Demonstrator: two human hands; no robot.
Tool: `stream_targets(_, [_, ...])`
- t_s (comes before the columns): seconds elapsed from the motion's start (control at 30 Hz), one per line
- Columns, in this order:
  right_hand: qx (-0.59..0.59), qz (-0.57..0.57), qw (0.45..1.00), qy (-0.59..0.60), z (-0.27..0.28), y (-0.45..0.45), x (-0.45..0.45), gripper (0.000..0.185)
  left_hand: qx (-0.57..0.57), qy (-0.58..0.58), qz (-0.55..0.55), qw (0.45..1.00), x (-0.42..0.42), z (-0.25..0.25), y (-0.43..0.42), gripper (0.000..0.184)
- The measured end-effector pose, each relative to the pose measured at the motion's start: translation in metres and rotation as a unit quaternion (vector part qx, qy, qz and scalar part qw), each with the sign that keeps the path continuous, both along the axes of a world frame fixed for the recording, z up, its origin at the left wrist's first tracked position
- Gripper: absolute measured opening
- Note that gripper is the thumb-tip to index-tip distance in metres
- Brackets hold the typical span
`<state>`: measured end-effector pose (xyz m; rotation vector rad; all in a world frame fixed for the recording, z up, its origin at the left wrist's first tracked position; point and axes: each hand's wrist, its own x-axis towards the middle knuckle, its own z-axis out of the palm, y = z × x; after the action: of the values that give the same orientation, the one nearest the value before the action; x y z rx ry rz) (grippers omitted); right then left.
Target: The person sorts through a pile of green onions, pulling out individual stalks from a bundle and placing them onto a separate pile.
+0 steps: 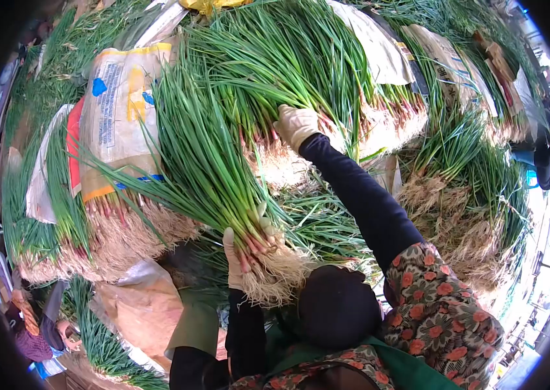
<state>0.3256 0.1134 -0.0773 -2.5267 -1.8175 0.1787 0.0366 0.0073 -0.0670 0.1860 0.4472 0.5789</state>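
Your gloved left hand wrapped around a bunch of green onions, fingers closed just above the pale roots, leaves fanning beyond, your right hand against a leafy heap, its pinch impossible to tell

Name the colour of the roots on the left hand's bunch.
The roots are pale beige; head view shows them.

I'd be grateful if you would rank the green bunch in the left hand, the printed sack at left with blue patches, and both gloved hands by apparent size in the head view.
1. Green bunch
2. Printed sack
3. Right hand and left hand, unranked: the bunch partly hides the left.
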Motion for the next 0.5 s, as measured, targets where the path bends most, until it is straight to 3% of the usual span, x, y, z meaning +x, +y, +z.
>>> stream_targets(0.03, [-0.027, -0.002, 0.999, -0.028, -0.015, 0.01, 0.003, 0.031, -0.001, 0.02, -0.004, 1.0, -0.005, -0.01, 0.0, 0.074])
stream_targets(0.07, [0.014, 0.079, 0.981, -0.174, -0.028, 0.006, 0.004, 0.03, -0.004, 0.04, -0.007, 0.999, -0.011, -0.019, -0.001, 0.074])
stream_targets(0.13, [0.094, 0.234, 0.86, -0.444, -0.045, -0.015, 0.0, 0.028, -0.012, 0.081, -0.012, 0.997, -0.023, -0.035, -0.005, 0.073])
stream_targets(0.17, [0.177, 0.139, 0.955, -0.193, -0.015, -0.038, -0.024, 0.025, -0.018, 0.102, -0.016, 0.995, -0.028, -0.041, -0.009, 0.073])
stream_targets(0.2, [0.075, 0.118, 0.99, 0.036, 0.013, -0.057, -0.045, 0.032, -0.004, 0.108, -0.018, 0.994, -0.023, -0.031, -0.008, 0.073])
stream_targets(0.23, [-0.014, 0.032, 0.977, 0.209, 0.03, -0.073, -0.068, 0.022, 0.01, 0.115, -0.021, 0.993, -0.018, -0.02, -0.007, 0.072])
stream_targets(0.27, [0.043, 0.144, 0.931, 0.333, 0.006, -0.095, -0.076, 0.022, 0.022, 0.042, -0.06, 0.997, -0.017, -0.014, -0.002, 0.07])
stream_targets(0.3, [0.092, 0.12, 0.913, 0.378, 0.012, -0.107, -0.09, 0.024, 0.02, 0.087, -0.037, 0.995, -0.007, 0.0, -0.004, 0.07])
stream_targets(0.33, [-0.019, 0.059, 0.899, 0.433, 0.016, -0.108, -0.092, 0.025, 0.01, 0.1, -0.021, 0.995, -0.001, 0.005, -0.007, 0.069])
stream_targets(0.4, [-0.018, -0.047, 0.839, 0.542, 0.014, -0.096, -0.09, 0.024, -0.013, 0.092, 0.007, 0.996, 0.005, 0.012, -0.009, 0.069])
stream_targets(0.43, [0.037, -0.038, 0.82, 0.57, -0.015, -0.09, -0.091, 0.021, -0.026, 0.071, 0.017, 0.997, 0.005, 0.013, -0.008, 0.069])
stream_targets(0.47, [0.016, -0.085, 0.739, 0.668, -0.011, -0.084, -0.095, 0.02, -0.014, 0.06, 0.013, 0.998, 0.003, 0.013, -0.007, 0.069])
stream_targets(0.5, [-0.002, -0.11, 0.717, 0.688, -0.005, -0.088, -0.096, 0.02, -0.001, 0.048, 0.009, 0.999, 0.0, 0.01, -0.006, 0.069])
